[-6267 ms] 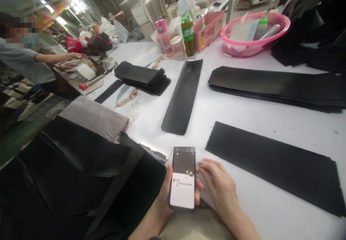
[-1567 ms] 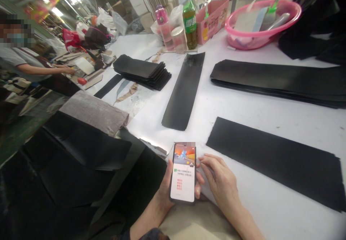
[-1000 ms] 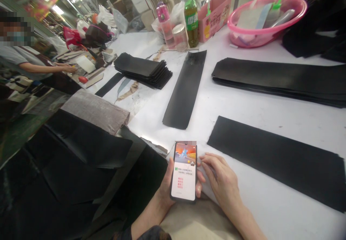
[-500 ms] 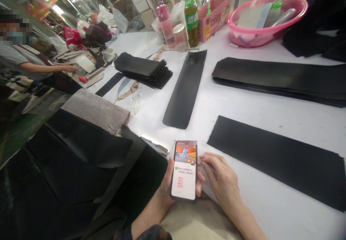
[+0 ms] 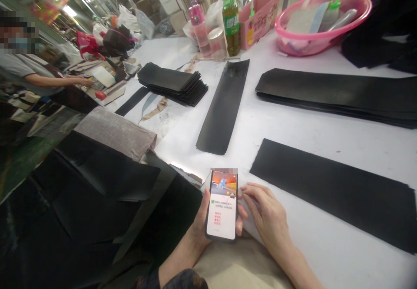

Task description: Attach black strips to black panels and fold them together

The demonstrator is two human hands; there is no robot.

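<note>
My left hand point(image 5: 199, 219) is wrapped round a smartphone point(image 5: 222, 219), its fingertips showing past the phone's right edge. The lit screen carries a colourful picture at the top and lines of green, black and red text on white. My right hand point(image 5: 269, 215) rests at the table's front edge just right of the phone, fingers loosely bent and slightly apart, with nothing visible in them. Beyond it lies a long black sheet point(image 5: 335, 193), slanting to the right. Another black strip point(image 5: 223, 109) lies lengthwise farther in on the white table point(image 5: 247, 141).
Stacks of black pieces lie at the back left point(image 5: 169, 78) and right point(image 5: 335, 93). Behind them stand a pink bottle point(image 5: 199, 31), a green-labelled bottle point(image 5: 232, 26), a pink box point(image 5: 260, 20) and a pink basin point(image 5: 309, 46). At far left, a co-worker point(image 5: 42, 76) reaches over a cluttered table.
</note>
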